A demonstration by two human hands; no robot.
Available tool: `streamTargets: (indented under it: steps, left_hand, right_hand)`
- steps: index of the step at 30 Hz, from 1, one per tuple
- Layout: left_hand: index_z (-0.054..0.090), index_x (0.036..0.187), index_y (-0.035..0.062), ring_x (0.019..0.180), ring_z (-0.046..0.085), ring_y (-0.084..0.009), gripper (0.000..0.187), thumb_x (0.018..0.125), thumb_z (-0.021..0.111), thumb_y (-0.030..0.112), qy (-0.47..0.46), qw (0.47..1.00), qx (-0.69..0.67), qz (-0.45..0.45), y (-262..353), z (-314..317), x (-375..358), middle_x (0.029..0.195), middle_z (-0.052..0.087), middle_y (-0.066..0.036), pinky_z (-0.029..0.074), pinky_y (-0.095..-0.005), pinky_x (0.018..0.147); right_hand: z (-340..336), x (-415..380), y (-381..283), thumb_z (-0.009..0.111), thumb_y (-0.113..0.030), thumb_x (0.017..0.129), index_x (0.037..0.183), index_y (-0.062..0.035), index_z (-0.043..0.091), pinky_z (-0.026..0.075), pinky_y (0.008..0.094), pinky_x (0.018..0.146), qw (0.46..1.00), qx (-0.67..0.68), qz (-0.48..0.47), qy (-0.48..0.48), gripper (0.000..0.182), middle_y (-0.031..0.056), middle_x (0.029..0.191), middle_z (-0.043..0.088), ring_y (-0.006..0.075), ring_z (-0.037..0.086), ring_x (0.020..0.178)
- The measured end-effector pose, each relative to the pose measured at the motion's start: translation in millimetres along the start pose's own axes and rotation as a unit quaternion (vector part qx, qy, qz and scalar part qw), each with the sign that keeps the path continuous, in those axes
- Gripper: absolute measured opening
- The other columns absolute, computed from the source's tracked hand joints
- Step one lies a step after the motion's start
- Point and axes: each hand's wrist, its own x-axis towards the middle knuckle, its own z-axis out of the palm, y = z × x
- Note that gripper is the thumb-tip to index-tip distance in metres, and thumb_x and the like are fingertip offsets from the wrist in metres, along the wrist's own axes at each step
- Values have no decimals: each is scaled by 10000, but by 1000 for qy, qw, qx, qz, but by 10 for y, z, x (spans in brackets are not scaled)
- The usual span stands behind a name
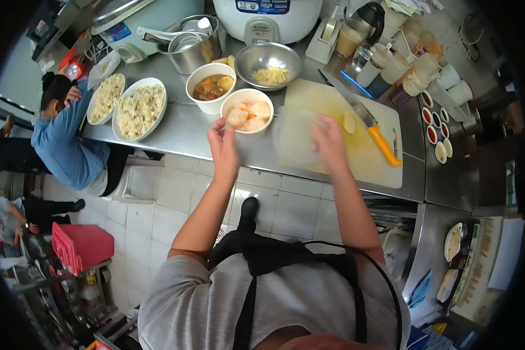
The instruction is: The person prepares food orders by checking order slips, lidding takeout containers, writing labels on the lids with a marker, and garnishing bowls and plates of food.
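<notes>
A white paper bowl of pale round pieces and orange bits in liquid stands near the counter's front edge. My left hand is at its lower left side, fingers stretched upward and the tips against the bowl. Over the left part of the yellow-stained cutting board, my right hand is blurred by motion. Its fingers are closed at the edge of a translucent plastic lid. On the board lie a peeled pale piece and a knife with an orange handle.
Beside the bowl are a second paper bowl of stew and a metal bowl of yellow shreds. Two dishes of fried rice stand left. Behind are a pot and a rice cooker. A person sits at the left.
</notes>
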Motion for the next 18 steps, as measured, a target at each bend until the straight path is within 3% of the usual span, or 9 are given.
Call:
streamTargets:
  steps: [1,3,6,7,9,10,11,17,18]
  left_hand:
    - [335,1098,-26,868,410,-134,340,836,416,177,4,1000,-15,-6,-69,-28,147,971,404,-89,350,-261,796]
    - [328,1116,-43,917,412,-161,364,852,372,205,11,999,-42,-18,-279,-72,398,1011,410,-111,326,-275,841]
    - [347,1141,-1,1004,401,-163,374,877,292,259,-64,987,-140,-45,-270,-25,498,1109,412,-101,309,-291,865]
    - [334,1152,-19,1041,387,-182,385,875,279,242,-85,996,-32,3,-243,-37,493,1128,402,-122,288,-294,903]
    - [328,1157,-27,1032,391,-183,381,870,284,220,-96,992,-55,-58,-213,-16,487,1117,405,-131,294,-288,896]
    - [326,1159,-32,1028,393,-183,379,868,287,209,-101,989,-65,-89,-219,-16,484,1112,407,-135,297,-285,893]
    - [299,1176,-54,1021,380,-233,392,841,341,146,-94,992,-73,-52,-353,-16,494,1073,404,-156,290,-309,895]
    - [383,1143,-8,972,394,-285,362,791,372,77,-125,979,110,117,-360,-105,542,1061,409,-173,294,-336,879]
    - [410,1121,-4,952,408,-291,343,789,381,75,-131,980,101,109,-380,-132,544,1036,425,-177,309,-338,861]
  right_hand:
    - [221,209,32,547,-136,771,1050,-18,422,386,187,505,999,-28,33,-23,327,13,706,483,67,459,586]
    - [614,500,165,574,-181,758,1016,-20,446,422,214,571,998,-46,-41,-18,331,26,722,499,103,489,618]
    - [903,752,303,582,-212,742,988,-24,465,429,273,687,990,-122,-71,23,330,90,838,514,186,519,725]
    - [957,754,299,581,-221,738,985,-25,467,421,290,708,974,-205,-94,35,335,111,867,506,213,514,759]
    - [1045,712,238,579,-239,730,979,-27,472,404,325,750,919,-368,-133,53,345,154,924,490,266,503,828]
    - [1083,655,198,573,-240,729,982,-33,475,398,338,758,915,-377,-130,62,341,166,939,479,287,493,845]
    - [1115,591,154,568,-241,729,984,-39,477,392,350,766,911,-386,-128,69,338,178,953,468,308,482,861]
    - [1152,494,181,517,-227,763,965,-75,509,399,366,748,889,-421,-160,82,253,178,927,485,330,486,853]
    - [1152,496,170,502,-227,775,955,-77,518,402,366,743,889,-424,-157,76,235,175,927,495,328,491,852]
